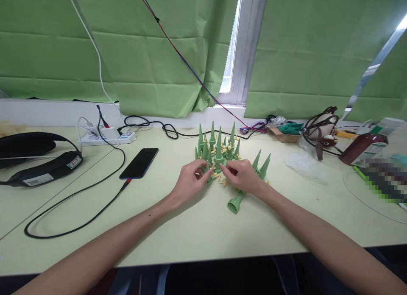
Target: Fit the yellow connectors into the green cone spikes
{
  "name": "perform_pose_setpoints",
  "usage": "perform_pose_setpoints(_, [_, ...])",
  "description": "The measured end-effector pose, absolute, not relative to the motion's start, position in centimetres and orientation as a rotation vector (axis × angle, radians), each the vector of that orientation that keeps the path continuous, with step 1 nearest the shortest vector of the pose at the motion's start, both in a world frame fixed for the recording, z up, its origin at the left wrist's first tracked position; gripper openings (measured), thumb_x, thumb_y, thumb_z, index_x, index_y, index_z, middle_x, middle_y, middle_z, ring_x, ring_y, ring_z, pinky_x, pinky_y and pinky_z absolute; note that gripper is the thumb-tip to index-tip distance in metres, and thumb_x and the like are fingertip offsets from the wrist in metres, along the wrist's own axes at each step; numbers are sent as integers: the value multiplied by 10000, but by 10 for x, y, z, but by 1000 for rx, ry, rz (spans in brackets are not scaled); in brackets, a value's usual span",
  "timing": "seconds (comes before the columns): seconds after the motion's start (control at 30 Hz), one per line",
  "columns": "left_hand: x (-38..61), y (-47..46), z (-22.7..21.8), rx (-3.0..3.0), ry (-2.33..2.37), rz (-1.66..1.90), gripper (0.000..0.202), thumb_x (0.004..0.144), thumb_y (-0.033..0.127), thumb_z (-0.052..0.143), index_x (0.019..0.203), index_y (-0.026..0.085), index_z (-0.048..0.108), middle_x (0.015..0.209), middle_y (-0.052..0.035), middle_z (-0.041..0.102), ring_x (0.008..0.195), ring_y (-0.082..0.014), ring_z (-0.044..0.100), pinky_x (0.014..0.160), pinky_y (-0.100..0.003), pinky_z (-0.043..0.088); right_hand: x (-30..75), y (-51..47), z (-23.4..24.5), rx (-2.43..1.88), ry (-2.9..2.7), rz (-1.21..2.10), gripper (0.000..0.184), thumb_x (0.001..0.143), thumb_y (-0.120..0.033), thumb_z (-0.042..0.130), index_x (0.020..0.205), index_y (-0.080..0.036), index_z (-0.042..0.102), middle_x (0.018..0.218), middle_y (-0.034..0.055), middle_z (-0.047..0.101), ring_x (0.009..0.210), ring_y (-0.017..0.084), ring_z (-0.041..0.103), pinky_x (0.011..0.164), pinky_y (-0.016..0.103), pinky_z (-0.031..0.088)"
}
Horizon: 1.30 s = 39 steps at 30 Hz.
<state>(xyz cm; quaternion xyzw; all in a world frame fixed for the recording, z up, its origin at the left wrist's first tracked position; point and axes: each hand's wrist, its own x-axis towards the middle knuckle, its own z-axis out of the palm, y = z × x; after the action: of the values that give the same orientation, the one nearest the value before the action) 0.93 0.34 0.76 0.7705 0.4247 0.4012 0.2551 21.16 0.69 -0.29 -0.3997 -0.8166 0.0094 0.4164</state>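
Note:
Several green plastic cone-shaped spikes (218,153) stand close together on the table, with small yellow pieces (224,182) among and in front of them. At the near side of this group, my left hand (190,178) has its thumb and fingers closed around a small green spike (208,176). My right hand (241,174) is pinched shut just across from it, beside the tall middle spike. What its fingertips hold is too small to make out. A green spike with a wide hollow end (234,204) lies below my right wrist, its far part hidden. More green spikes (263,168) show beyond that wrist.
To the left are a black phone (139,163) on a cable, a white power strip (108,137) and a black padded device (41,168). On the right sit a cardboard box (284,135), clear plastic wrap (307,165) and a dark red bottle (363,148). Green curtains hang behind.

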Motion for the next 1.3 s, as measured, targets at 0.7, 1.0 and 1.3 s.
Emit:
perform_pose_setpoints(0.7, [8, 4, 7, 2216, 1150, 1094, 213, 926, 361, 548, 966, 164, 620, 866, -27, 673, 528, -88, 511, 494, -221, 442, 215, 2, 9, -1329, -2407, 43, 103, 839, -255, 636, 834, -189, 715, 629, -15, 636, 587, 124, 505, 546, 253, 237])
perform_pose_setpoints(1.0, [7, 0, 10, 2223, 1069, 1473, 145, 927, 300, 581, 1003, 177, 571, 931, -14, 619, 489, -42, 488, 470, -203, 416, 213, 2, 6, -1350, -2446, 0, 232, 887, -195, 547, 988, -214, 755, 731, 18, 677, 636, 146, 529, 561, 261, 238])
perform_pose_setpoints(1.3, [9, -4, 2, 2470, 819, 1531, 16, 920, 165, 579, 914, 172, 592, 685, 29, 569, 508, -61, 479, 474, -192, 386, 211, 3, 6, -1430, -2478, 30, 241, 896, -170, 532, 961, -202, 761, 770, 48, 673, 675, 154, 543, 582, 261, 245])
